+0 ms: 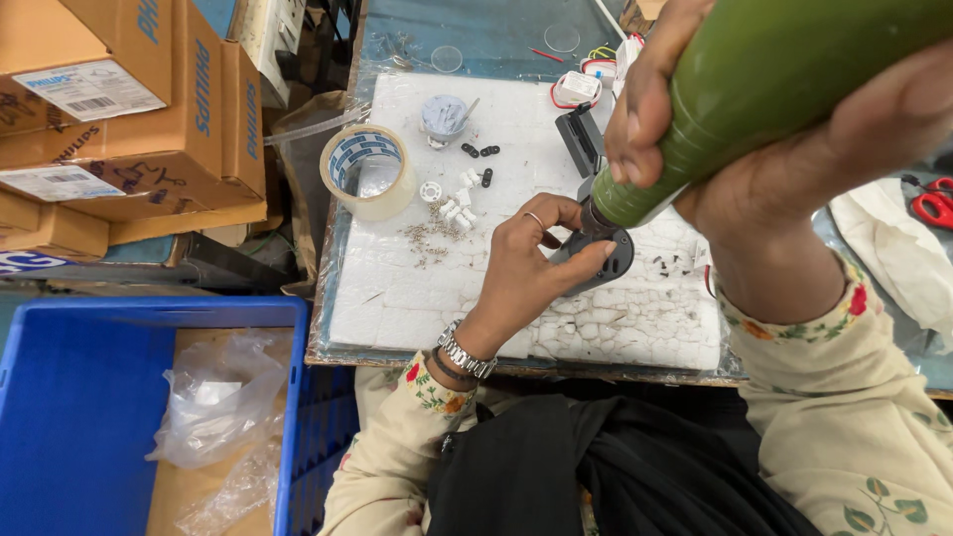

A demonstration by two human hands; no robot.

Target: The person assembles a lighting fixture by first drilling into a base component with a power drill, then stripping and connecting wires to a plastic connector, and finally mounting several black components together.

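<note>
- Both hands work over a white foam sheet (516, 298) lying on the bench, seen from the head camera looking straight down.
- Right hand (794, 149) is closed around a green powered screwdriver (754, 89), held tilted, its dark tip pointing down at a small dark grey oval part (601, 266) near the middle of the foam sheet.
- Left hand (531, 263), wearing a ring and a metal wristwatch, pinches the grey part by its left edge with thumb and fingers, pressing it flat on the foam.
- The step in hand looks like driving a screw into the grey part; the driver tip appears to sit on or just above it, though the exact contact is hidden.
- The next move would call for keeping the tool in line with the screw and the part held still.
- Toward the far edge of the foam lie small white plastic pieces (459, 203), a scatter of tiny screws (427, 238), black links (481, 154) and a small round cup (444, 114).
- A roll of clear tape (367, 171) sits at the foam's far left corner.
- Left of the bench stand cardboard boxes (129, 109) and a blue crate (79, 397) holding clear plastic bags.
- Red-handled scissors (931, 203) lie at the right edge.
</note>
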